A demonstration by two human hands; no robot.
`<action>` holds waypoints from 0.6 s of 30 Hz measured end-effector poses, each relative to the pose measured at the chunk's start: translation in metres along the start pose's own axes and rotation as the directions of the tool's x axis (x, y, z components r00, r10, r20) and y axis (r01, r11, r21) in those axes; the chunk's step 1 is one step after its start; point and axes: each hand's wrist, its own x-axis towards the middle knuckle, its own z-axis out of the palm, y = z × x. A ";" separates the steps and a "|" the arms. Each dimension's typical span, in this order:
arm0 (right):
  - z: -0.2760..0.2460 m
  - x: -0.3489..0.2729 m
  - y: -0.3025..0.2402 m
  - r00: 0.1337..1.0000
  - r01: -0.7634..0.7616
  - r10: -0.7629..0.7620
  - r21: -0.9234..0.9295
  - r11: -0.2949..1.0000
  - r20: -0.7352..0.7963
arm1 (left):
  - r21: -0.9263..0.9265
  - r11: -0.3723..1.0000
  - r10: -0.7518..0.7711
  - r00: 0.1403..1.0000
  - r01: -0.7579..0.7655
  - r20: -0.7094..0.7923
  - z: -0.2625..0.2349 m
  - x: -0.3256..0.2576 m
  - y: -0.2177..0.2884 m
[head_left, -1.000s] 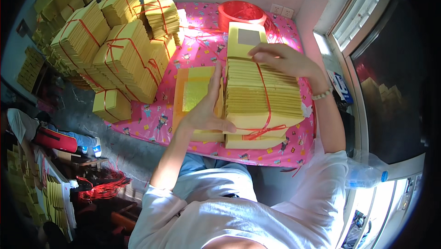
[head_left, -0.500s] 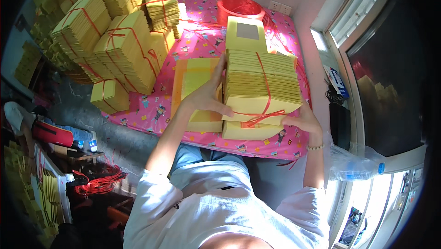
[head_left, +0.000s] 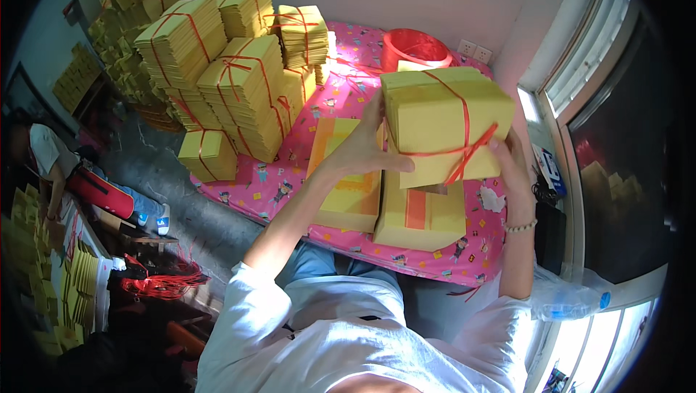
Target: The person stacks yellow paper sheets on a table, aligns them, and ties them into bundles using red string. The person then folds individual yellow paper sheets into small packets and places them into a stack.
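Between my two hands is a thick bundle of yellow paper envelopes (head_left: 435,121), tied crosswise with red plastic string that is knotted on the side facing me. My left hand (head_left: 370,143) grips its left side, thumb across the near face. On the right side my right hand (head_left: 510,161) presses with the thumb near the knot. The bundle is tilted and raised above a yellow stack with an orange strip (head_left: 423,217). Left of that lies another yellow stack (head_left: 348,204) with an orange-edged top. Both rest on a pink table cover with cartoon figures (head_left: 272,172).
Tall tied yellow bundles (head_left: 243,92) stand on the table's left part. A red plastic basin (head_left: 413,46) sits at the back. Toward the window is a clear plastic bottle (head_left: 569,302). At far left another person (head_left: 54,161) is beside more yellow stacks and red string (head_left: 163,277).
Both hands have lifted the tied bundle off the stack below and tipped it, so more of its near face shows. The view has shifted, moving the surroundings right and down.
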 end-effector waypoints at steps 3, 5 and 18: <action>0.019 0.036 -0.033 0.993 0.038 -0.032 -0.048 0.998 0.113 | -0.131 0.991 -0.039 0.995 0.026 -0.095 -0.008 0.004 0.002; 0.030 0.063 -0.045 0.985 0.024 -0.009 -0.085 0.996 0.175 | -0.222 0.975 -0.059 0.978 0.013 -0.200 -0.020 0.009 -0.009; 0.017 0.068 0.012 0.993 -0.020 0.035 0.130 0.991 -0.110 | -0.877 0.478 -0.573 0.776 0.053 -0.265 -0.130 0.105 0.060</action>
